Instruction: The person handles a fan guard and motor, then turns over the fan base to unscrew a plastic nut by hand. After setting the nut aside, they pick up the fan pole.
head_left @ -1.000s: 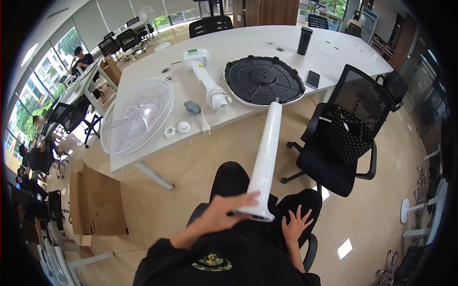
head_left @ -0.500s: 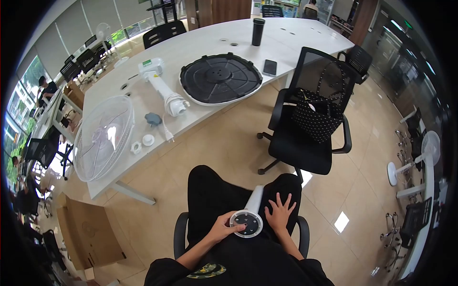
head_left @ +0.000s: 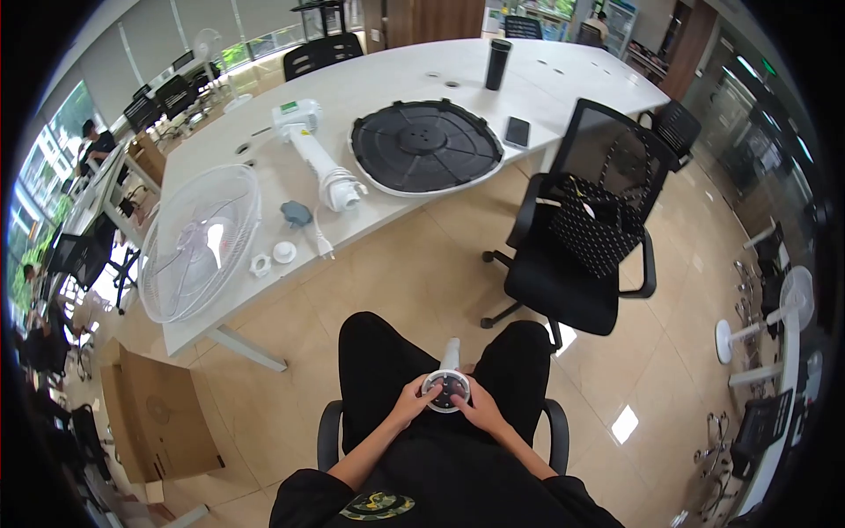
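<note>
A white fan pole (head_left: pixel 451 355) lies between my thighs, its round flanged end facing me. That end has a white rim around a dark disc (head_left: pixel 446 384) dotted with small screws or holes. My left hand (head_left: pixel 412 401) is closed around the left side of the flange, thumb on the disc. On the opposite side, my right hand (head_left: pixel 479 407) grips the rim, its thumb also on the disc. The undersides of the fingers are hidden.
On the white table (head_left: pixel 387 231) lie a fan grille (head_left: pixel 201 246), a fan body (head_left: pixel 321 163) with its cord, a round black base (head_left: pixel 427 141), a grey knob (head_left: pixel 297 213) and white rings. A chair (head_left: pixel 563 286) holding a bag (head_left: pixel 598 224) stands right; a cardboard box (head_left: pixel 167 414) sits left.
My right hand, spread over my right thigh before, has come left onto the flange. The pole's end has moved slightly up and left, more upright. The camera view has shifted a little.
</note>
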Demonstrator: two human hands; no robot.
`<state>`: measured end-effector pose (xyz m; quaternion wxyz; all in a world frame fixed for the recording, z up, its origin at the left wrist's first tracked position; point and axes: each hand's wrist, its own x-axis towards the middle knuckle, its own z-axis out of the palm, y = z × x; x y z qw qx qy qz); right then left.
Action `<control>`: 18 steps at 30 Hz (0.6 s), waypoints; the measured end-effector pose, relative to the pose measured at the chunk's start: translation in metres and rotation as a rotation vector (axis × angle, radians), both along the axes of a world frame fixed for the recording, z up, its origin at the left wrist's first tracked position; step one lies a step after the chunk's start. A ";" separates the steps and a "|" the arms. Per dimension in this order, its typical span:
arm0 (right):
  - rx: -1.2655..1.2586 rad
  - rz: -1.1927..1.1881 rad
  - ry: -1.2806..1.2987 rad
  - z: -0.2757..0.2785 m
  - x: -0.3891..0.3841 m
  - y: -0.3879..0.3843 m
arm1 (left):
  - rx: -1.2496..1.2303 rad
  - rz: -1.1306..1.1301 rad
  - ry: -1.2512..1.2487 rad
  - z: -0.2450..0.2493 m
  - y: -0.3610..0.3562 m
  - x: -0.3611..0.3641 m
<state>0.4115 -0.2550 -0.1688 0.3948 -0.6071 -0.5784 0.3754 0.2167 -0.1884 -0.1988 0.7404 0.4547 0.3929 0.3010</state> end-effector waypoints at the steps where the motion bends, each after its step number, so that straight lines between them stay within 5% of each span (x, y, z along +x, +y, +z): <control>1: -0.048 0.013 0.013 -0.003 0.001 0.005 | -0.057 0.017 0.057 -0.004 0.001 -0.003; 12: -0.161 0.192 0.021 -0.025 -0.018 0.045 | 0.161 0.273 0.155 -0.020 -0.014 -0.032; 18: -0.142 0.334 0.061 -0.025 -0.046 0.065 | 0.033 0.412 0.117 -0.015 -0.033 -0.058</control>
